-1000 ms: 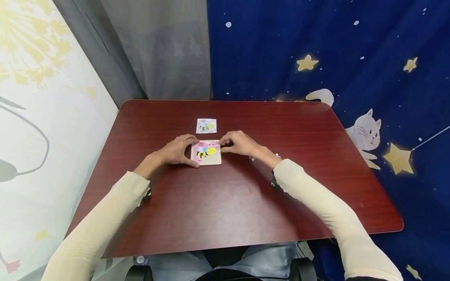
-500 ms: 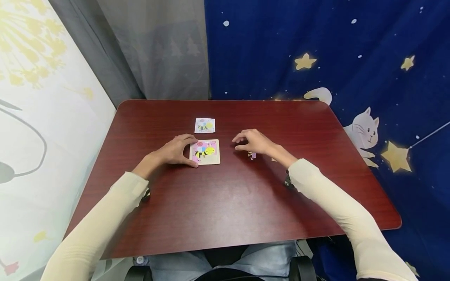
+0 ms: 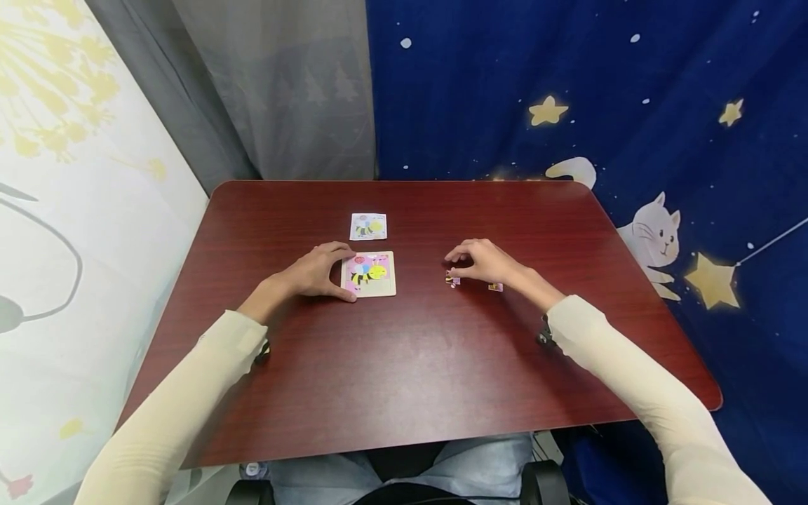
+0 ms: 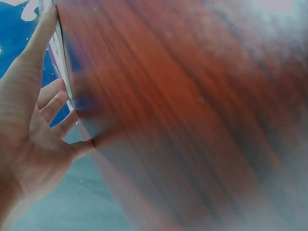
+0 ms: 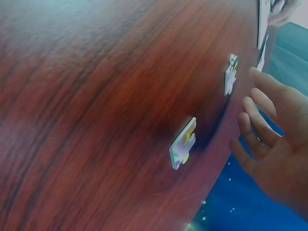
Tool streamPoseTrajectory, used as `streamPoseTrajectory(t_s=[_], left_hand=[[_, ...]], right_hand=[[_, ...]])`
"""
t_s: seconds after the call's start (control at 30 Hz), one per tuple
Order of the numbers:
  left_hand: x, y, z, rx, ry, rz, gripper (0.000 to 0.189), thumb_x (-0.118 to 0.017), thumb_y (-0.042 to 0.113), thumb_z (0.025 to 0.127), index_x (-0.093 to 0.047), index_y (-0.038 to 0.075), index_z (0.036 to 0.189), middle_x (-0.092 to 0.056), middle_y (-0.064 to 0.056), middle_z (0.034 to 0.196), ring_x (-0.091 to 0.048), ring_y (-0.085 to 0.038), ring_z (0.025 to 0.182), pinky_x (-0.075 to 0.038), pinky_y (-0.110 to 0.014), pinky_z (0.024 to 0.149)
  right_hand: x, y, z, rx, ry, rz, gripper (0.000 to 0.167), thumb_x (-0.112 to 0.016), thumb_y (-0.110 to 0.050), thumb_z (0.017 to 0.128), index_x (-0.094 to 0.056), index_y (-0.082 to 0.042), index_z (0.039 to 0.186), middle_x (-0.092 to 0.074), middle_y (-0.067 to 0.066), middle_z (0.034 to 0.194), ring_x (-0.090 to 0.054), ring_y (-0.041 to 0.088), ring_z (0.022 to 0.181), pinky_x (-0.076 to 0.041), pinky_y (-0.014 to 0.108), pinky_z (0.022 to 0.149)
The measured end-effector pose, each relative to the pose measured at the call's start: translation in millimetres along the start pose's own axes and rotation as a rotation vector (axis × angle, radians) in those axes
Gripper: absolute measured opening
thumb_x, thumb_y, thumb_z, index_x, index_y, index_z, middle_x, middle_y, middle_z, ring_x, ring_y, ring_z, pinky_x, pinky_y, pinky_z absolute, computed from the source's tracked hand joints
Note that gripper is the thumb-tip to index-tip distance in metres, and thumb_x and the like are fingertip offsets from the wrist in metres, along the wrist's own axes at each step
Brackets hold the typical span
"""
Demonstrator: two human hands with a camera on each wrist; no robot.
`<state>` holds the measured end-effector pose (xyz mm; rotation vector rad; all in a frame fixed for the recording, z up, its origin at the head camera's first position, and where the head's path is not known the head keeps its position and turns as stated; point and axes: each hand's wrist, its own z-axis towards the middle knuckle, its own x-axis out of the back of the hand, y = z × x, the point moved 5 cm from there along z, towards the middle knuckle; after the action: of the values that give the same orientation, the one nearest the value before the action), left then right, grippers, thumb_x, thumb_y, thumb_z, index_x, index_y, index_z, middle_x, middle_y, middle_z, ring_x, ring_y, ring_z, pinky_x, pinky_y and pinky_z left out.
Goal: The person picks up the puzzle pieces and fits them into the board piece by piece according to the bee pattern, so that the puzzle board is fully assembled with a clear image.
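A square jigsaw board with a bee picture lies on the table, its lower right part bare and pale. My left hand holds it at the left side, thumb at the near edge and fingers at the far edge. To the right, my right hand hovers with parted fingers, nothing between them. Close by its thumb lies one jigsaw piece. A second jigsaw piece sits under the wrist side of that hand. Both pieces show whole in the right wrist view, the farther piece nearer the fingertips.
A small card with the same bee picture lies just beyond the board. The dark red table has a rounded far edge, with grey and blue curtains behind it. A pale patterned wall stands at the left.
My right hand has left the board's right edge and moved right, over the loose jigsaw pieces, uncovering them. My left hand stays on the board.
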<state>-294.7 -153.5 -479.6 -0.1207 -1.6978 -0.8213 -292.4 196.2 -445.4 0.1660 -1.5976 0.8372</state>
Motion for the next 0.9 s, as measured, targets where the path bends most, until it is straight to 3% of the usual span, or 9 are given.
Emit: streamPoseTrajectory(t_s=[0.3, 0.9], left_hand=[[-1.2, 0.1, 0.6, 0.003, 0.0, -0.007, 0.106, -0.091, 0.062, 0.069, -0.05, 0.012, 0.153, -0.041, -0.01, 0.158, -0.036, -0.033, 0.145, -0.027, -0.056, 0.121], [-0.7, -0.9, 0.0, 0.006, -0.011, -0.002, 0.109, -0.09, 0.065, 0.069, -0.048, 0.012, 0.154, -0.04, -0.011, 0.159, -0.035, -0.034, 0.145, -0.027, -0.057, 0.12]], right_hand=[[-6, 7, -10.2, -0.055, -0.037, -0.063, 0.047, -0.089, -0.038, 0.083, -0.077, -0.016, 0.123, -0.071, 0.004, 0.11, -0.066, 0.021, 0.104, -0.053, 0.042, 0.093], [-14, 9, -13.7, -0.053, -0.026, 0.002, 0.042, -0.087, -0.032, 0.086, -0.077, -0.013, 0.121, -0.072, 0.004, 0.11, -0.066, 0.019, 0.1, -0.054, 0.039, 0.089]])
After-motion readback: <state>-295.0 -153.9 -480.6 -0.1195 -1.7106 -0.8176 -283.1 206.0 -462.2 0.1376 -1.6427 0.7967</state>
